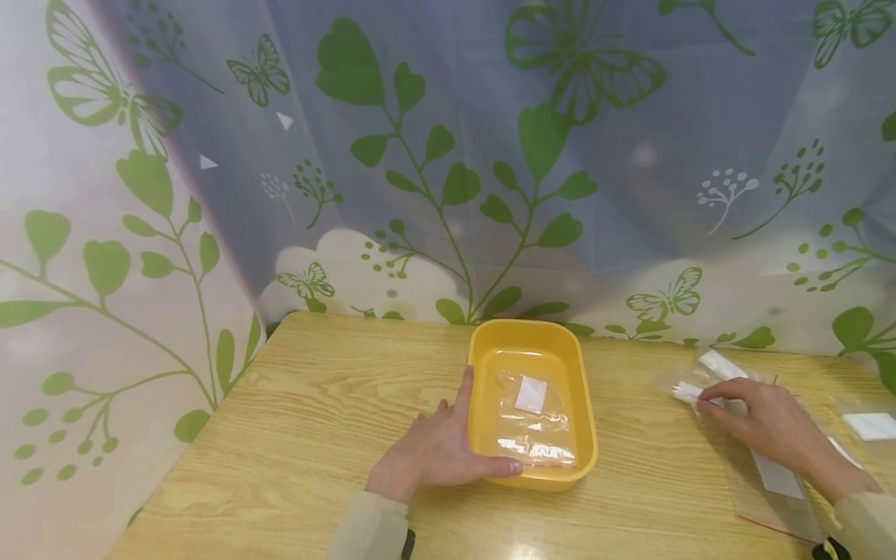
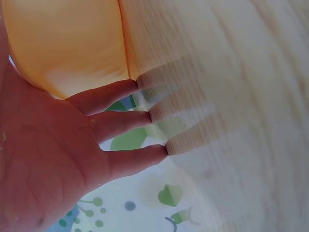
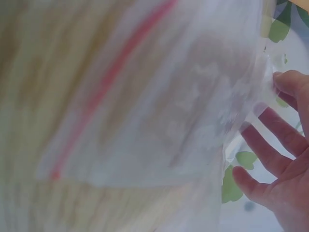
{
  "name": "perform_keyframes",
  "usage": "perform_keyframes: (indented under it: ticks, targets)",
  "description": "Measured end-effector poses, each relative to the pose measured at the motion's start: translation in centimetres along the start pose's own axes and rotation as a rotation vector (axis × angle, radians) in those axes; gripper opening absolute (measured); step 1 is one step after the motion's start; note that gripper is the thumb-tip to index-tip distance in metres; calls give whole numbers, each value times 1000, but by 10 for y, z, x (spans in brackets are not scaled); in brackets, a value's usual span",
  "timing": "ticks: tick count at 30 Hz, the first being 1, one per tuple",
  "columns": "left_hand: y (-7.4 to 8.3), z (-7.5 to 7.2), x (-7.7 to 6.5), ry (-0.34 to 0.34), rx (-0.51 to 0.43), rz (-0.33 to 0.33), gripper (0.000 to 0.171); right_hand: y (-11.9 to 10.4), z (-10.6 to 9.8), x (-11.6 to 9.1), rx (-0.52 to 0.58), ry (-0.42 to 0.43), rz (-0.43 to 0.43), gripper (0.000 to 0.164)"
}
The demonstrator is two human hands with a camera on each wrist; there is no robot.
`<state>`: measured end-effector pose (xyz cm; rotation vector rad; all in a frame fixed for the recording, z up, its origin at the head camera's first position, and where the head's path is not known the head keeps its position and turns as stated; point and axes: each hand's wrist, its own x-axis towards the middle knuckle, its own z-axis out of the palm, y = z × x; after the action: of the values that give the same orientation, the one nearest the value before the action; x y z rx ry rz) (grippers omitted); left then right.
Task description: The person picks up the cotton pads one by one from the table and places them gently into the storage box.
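A yellow plastic tray [image 1: 514, 337] sits on the wooden table. Inside lies a clear plastic bag [image 1: 537, 435] with a white rectangle [image 1: 531, 395]. My left hand [image 1: 441, 451] rests against the tray's left side, its thumb over the near rim. In the left wrist view, the left fingers [image 2: 123, 121] are straight and their tips meet the tabletop. To the right, my right hand [image 1: 773, 428] pinches a clear bag with a white piece [image 1: 689, 392] between thumb and index finger. Close up, a red-striped clear bag [image 3: 188, 96] fills much of the right wrist view.
More clear bags lie under and around the right hand, with white pieces such as one white strip [image 1: 778, 474] and a white rectangle [image 1: 869, 426]. A patterned curtain [image 1: 448, 155] hangs behind the table [image 1: 336, 404] and along its left side.
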<state>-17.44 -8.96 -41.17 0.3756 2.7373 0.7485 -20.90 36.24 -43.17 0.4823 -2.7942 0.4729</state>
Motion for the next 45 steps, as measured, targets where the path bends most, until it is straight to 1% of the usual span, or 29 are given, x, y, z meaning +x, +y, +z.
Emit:
perform_keyframes:
  ticks: [6,10,17,24,32,45]
  targets:
    - [0,0,-1,2,2,4,138,-4,-2,-2,13,25,-5,8]
    - [0,0,-1,1,-2,4,138,-7,-2,-4,20,65,-24,7]
    - [-2,0,0,12,1,12,138,-13,2,-5,24,171,-85,16]
    - [-1,0,0,13,2,13,138,-20,4,-3,61,237,-143,24]
    - [-1,0,-2,1,-6,10,136,-28,5,-5,106,269,-171,29]
    - [-1,0,-2,-1,-9,15,136,-32,8,-5,131,333,-202,35]
